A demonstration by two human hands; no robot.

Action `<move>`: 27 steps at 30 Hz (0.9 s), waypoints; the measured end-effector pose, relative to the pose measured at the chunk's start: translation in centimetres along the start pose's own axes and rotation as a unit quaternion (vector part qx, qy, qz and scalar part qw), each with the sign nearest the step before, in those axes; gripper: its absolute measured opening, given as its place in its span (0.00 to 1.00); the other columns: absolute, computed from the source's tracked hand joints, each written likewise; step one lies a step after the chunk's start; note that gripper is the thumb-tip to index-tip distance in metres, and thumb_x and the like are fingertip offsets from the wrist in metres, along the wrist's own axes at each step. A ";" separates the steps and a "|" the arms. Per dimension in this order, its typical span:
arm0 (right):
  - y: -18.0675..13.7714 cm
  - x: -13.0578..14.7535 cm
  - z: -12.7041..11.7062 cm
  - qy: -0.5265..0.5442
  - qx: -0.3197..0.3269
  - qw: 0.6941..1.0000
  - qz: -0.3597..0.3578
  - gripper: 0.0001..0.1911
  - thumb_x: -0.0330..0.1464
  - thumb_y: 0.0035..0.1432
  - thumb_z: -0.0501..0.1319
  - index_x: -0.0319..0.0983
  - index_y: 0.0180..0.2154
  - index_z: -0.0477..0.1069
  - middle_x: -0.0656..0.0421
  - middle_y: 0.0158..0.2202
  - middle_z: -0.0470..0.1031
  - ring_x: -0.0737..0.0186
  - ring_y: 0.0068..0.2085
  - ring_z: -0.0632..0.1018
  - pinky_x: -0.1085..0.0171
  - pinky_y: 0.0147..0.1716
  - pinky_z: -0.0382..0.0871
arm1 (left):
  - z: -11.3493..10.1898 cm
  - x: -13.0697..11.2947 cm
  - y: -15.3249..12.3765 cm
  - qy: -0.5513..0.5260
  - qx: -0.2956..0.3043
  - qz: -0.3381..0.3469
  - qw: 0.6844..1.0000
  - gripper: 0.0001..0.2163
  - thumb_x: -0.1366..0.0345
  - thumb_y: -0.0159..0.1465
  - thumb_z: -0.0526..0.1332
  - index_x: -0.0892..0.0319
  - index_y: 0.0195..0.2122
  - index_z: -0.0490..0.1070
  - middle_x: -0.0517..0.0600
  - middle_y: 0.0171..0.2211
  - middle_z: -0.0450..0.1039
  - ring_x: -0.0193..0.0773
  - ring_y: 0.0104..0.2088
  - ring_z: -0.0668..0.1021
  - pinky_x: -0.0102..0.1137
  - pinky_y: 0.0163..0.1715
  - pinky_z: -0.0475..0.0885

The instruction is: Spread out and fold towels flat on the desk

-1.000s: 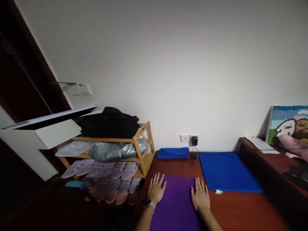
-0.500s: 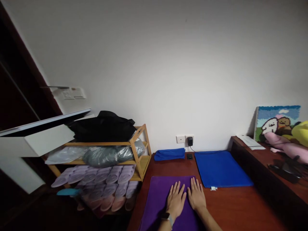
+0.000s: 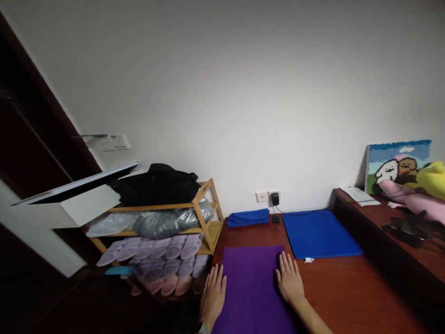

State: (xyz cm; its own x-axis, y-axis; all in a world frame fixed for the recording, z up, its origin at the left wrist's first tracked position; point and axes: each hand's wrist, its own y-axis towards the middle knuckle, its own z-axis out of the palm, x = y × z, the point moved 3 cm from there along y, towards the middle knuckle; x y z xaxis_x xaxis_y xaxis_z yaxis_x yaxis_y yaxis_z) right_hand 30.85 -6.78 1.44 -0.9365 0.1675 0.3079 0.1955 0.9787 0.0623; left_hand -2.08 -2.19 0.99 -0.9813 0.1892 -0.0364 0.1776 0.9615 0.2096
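A purple cloth lies spread flat on the reddish-brown wooden table. My left hand rests at the cloth's left edge, fingers stretched forward. At the right edge, my right hand lies palm down with its fingers straight, partly over the cloth's border. Neither hand grips anything. Behind and to the right, a blue cloth is laid flat with a small white tag. Farther back on the left sits a folded blue cloth.
Left of the table stands a wooden rack with slippers and a black bag. A charger is plugged into the wall. A raised ledge at right carries a pink plush toy and a dog picture.
My left hand has moved from the middle of the purple cloth to its left edge. My right hand has stayed near the right edge. The view has shifted slightly.
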 end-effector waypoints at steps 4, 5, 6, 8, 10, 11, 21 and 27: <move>-5.7 -0.1 1.3 0.014 -0.005 1.000 0.025 0.36 0.45 0.69 0.39 0.36 0.71 0.48 0.59 0.74 0.43 0.53 0.74 0.46 0.49 0.72 0.40 | 0.3 -2.5 -3.7 -0.018 0.012 0.039 0.999 0.25 0.54 0.74 0.43 0.49 0.72 0.53 0.46 0.73 0.50 0.42 0.72 0.55 0.45 0.70 0.54; -6.6 -0.1 1.5 0.016 0.005 0.999 0.029 0.36 0.45 0.68 0.39 0.36 0.71 0.48 0.59 0.74 0.44 0.52 0.74 0.47 0.49 0.72 0.41 | 0.2 -2.9 -4.3 -0.018 0.031 0.036 0.999 0.26 0.53 0.74 0.44 0.48 0.72 0.53 0.46 0.73 0.50 0.43 0.72 0.55 0.45 0.70 0.54; -7.4 0.0 1.5 0.017 0.012 0.999 0.032 0.36 0.45 0.68 0.40 0.36 0.71 0.49 0.58 0.74 0.45 0.52 0.73 0.48 0.49 0.72 0.41 | 0.0 -3.1 -4.6 -0.016 0.049 0.031 0.998 0.26 0.53 0.74 0.43 0.48 0.72 0.52 0.47 0.73 0.49 0.43 0.72 0.55 0.46 0.70 0.54; -8.0 0.1 1.2 0.018 0.021 0.999 0.032 0.36 0.45 0.68 0.41 0.35 0.71 0.49 0.58 0.74 0.46 0.52 0.73 0.48 0.49 0.72 0.41 | -0.6 -3.0 -4.8 -0.004 0.078 0.018 0.997 0.26 0.53 0.74 0.43 0.49 0.72 0.51 0.47 0.73 0.49 0.44 0.72 0.54 0.48 0.70 0.52; -8.0 0.3 0.4 0.018 0.032 0.999 0.033 0.36 0.45 0.68 0.40 0.35 0.71 0.48 0.58 0.74 0.45 0.53 0.73 0.48 0.49 0.72 0.41 | -1.3 -2.6 -4.7 0.012 0.092 0.008 0.996 0.26 0.55 0.73 0.43 0.51 0.72 0.52 0.48 0.73 0.50 0.45 0.72 0.55 0.49 0.70 0.51; -7.9 0.4 0.0 0.019 0.038 0.999 0.033 0.36 0.44 0.68 0.40 0.35 0.71 0.48 0.58 0.74 0.44 0.53 0.73 0.48 0.50 0.72 0.41 | -1.7 -2.6 -4.6 0.018 0.089 0.006 0.996 0.26 0.56 0.73 0.44 0.52 0.72 0.53 0.49 0.73 0.51 0.45 0.72 0.55 0.49 0.70 0.51; -12.5 -1.3 0.6 0.053 0.031 0.998 0.004 0.34 0.45 0.67 0.42 0.42 0.70 0.54 0.63 0.72 0.47 0.52 0.73 0.48 0.46 0.72 0.42 | -2.3 -21.1 -5.8 -0.116 0.075 0.216 0.967 0.25 0.53 0.75 0.39 0.42 0.72 0.50 0.42 0.73 0.48 0.42 0.72 0.54 0.46 0.71 0.53; -13.7 -1.8 0.5 0.063 0.016 0.998 0.023 0.33 0.44 0.67 0.43 0.44 0.70 0.54 0.64 0.73 0.48 0.53 0.73 0.49 0.49 0.72 0.44 | -1.7 -17.6 -6.5 -0.079 0.108 0.143 0.981 0.26 0.52 0.73 0.41 0.45 0.71 0.51 0.45 0.73 0.49 0.45 0.72 0.54 0.51 0.70 0.51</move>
State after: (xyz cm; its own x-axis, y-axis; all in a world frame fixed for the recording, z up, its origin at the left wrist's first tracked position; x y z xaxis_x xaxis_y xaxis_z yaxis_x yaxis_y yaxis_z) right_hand 29.71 -20.43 -0.47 -0.8822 0.1981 0.4271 0.2264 0.9739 0.0161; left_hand 13.92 -12.07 1.89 -0.8679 0.4702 -0.1600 0.4730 0.8808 0.0226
